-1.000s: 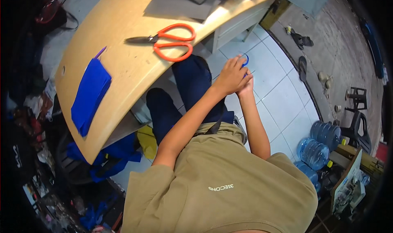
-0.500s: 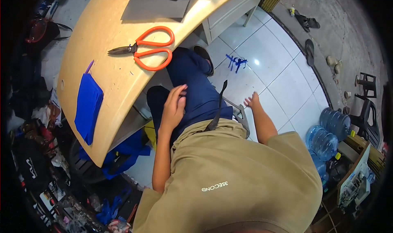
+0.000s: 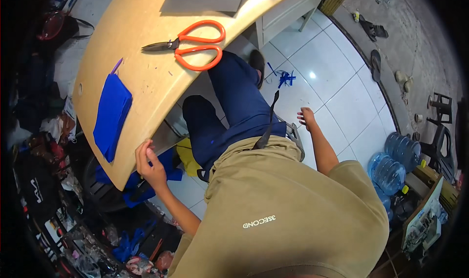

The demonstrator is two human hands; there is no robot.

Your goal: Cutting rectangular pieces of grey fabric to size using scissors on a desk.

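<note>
My left hand (image 3: 150, 164) is at the table's near edge, its fingers bent and apart from the thumb, with nothing seen in them. Close by on the wooden table (image 3: 141, 100) lies a stack of blue sheets (image 3: 113, 118), a purple pen (image 3: 117, 66) at its far end. Scissors (image 3: 177, 44) with orange loop handles rest farther back, blades pointing left. Over the tiled floor to the right hangs my right hand (image 3: 306, 118), empty, fingers loosely spread and touching nothing.
Grey sheets (image 3: 200, 2) lie at the table's far end. Blue scraps (image 3: 287, 78) are on the tiles. Large water bottles (image 3: 386, 172) and a dark plastic chair (image 3: 442, 148) stand at the right. Clutter with a black bag (image 3: 36, 185) fills the left side.
My left hand has moved left from above my lap to the table's edge. My right hand has shifted slightly. Dark blue scraps on my thigh and floor look little different; the view has tilted.
</note>
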